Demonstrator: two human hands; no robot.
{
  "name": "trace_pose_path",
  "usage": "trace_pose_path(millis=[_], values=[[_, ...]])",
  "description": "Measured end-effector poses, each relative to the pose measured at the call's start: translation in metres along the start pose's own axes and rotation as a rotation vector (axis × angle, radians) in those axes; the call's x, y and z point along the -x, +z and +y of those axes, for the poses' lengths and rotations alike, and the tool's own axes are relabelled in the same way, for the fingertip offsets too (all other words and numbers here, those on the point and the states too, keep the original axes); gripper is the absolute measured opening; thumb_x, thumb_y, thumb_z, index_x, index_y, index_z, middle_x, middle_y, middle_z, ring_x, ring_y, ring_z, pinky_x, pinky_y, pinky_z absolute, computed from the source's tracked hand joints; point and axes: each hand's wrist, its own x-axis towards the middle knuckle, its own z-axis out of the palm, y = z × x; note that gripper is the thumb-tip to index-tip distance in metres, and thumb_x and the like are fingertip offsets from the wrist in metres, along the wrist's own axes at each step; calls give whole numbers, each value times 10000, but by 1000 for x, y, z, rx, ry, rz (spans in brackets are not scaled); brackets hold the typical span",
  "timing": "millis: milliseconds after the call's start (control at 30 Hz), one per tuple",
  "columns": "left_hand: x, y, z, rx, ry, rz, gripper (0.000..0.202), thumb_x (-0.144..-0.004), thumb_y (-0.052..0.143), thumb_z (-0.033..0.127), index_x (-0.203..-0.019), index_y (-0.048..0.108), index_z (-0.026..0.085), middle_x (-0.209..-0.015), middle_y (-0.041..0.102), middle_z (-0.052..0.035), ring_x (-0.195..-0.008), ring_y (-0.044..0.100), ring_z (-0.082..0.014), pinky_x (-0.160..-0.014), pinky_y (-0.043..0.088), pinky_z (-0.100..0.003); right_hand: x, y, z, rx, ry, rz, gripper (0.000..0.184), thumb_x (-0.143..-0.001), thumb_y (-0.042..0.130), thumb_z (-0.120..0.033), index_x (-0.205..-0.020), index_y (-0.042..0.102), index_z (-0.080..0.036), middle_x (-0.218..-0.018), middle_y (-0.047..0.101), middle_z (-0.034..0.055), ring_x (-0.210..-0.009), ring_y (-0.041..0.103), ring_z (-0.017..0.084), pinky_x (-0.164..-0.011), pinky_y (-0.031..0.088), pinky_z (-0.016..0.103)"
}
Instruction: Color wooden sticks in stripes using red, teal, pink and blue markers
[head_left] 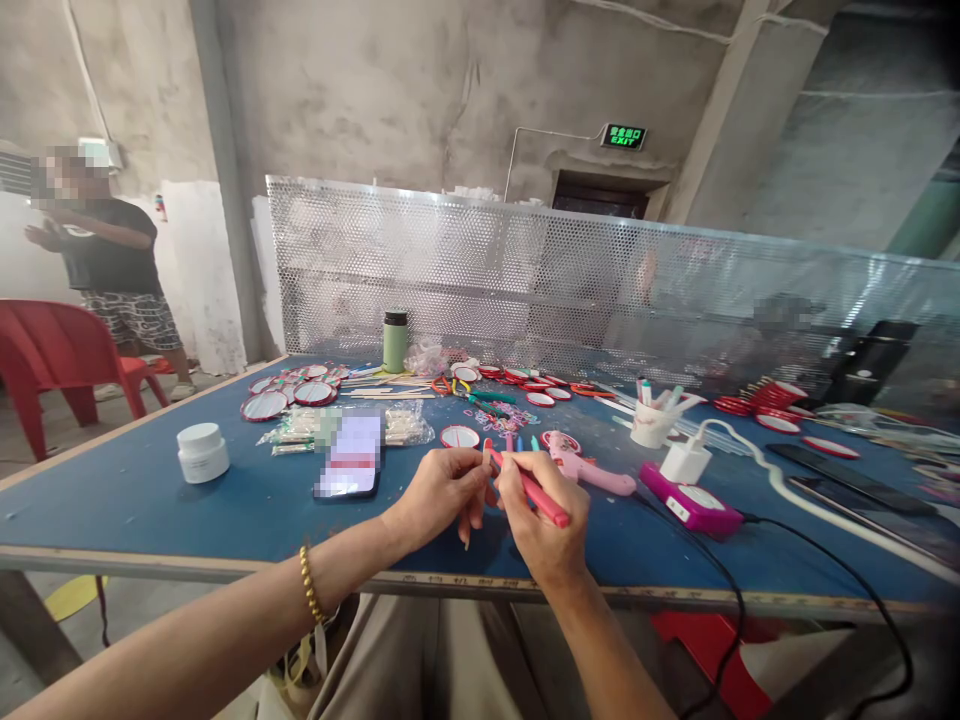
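Observation:
My right hand [546,510] is closed around a red pen [544,497], its back end pointing toward me and to the right. My left hand [444,495] is pinched close beside the pen's front end; what its fingertips hold, if anything, is hidden. A gold bead bracelet [309,585] circles the left wrist. Just beyond the hands lie a round red-rimmed disc [460,437], some coloured pens [520,442] and a pink glue gun [596,474]. A phone [349,455] with a lit screen leans left of my left hand.
On the blue table [270,520] stand a white jar [202,453], green bottle [395,342], paper cup of pens [652,424] and purple power strip [691,500] with cables. Discs [265,405], pliers and sticks lie behind. A perforated metal screen [465,270] edges the back. A person [112,245] stands left.

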Motion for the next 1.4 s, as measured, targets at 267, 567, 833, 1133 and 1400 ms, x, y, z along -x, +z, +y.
trace_pose_path(millis=[267, 567, 833, 1133, 1400], values=[[0, 0, 0, -13, -2, 5, 522, -798, 593, 667, -718, 581, 151, -467, 562, 19, -327, 482, -82, -308, 420, -173, 0, 0, 1, 12, -21, -3, 138, -930, 560, -159, -808, 624, -172, -614, 644, -14, -475, 598, 95, -502, 454, 206], [0, 0, 1, -19, -1, 10, 502, -803, 595, 647, -720, 575, 152, -478, 566, 21, -335, 491, -80, -304, 426, -170, 0, -1, -1, 10, -34, 3, 136, -929, 557, -160, -811, 622, -184, -630, 657, -16, -485, 603, 95, -499, 456, 205], [1, 0, 2, -17, -10, 23, 441, -832, 582, 586, -779, 570, 148, -488, 573, 26, -342, 493, -79, -309, 430, -166, -1, 0, 0, 26, -10, 9, 143, -925, 561, -167, -792, 612, -182, -611, 653, -16, -485, 620, 102, -498, 463, 202], [-2, -4, -5, -39, 10, 80, 327, -833, 594, 493, -794, 526, 176, -517, 587, 28, -372, 495, -95, -309, 376, -168, 2, -3, 1, -5, 92, 44, 148, -936, 555, -218, -817, 635, -181, -636, 664, -4, -486, 616, 107, -513, 497, 212], [-5, -13, -9, -268, 28, 235, 313, -787, 644, 454, -700, 635, 153, -538, 579, 15, -504, 477, -103, -455, 343, -195, 2, -3, 2, -33, 116, 57, 157, -936, 557, -223, -809, 637, -178, -670, 679, 8, -515, 633, 109, -523, 503, 210]])
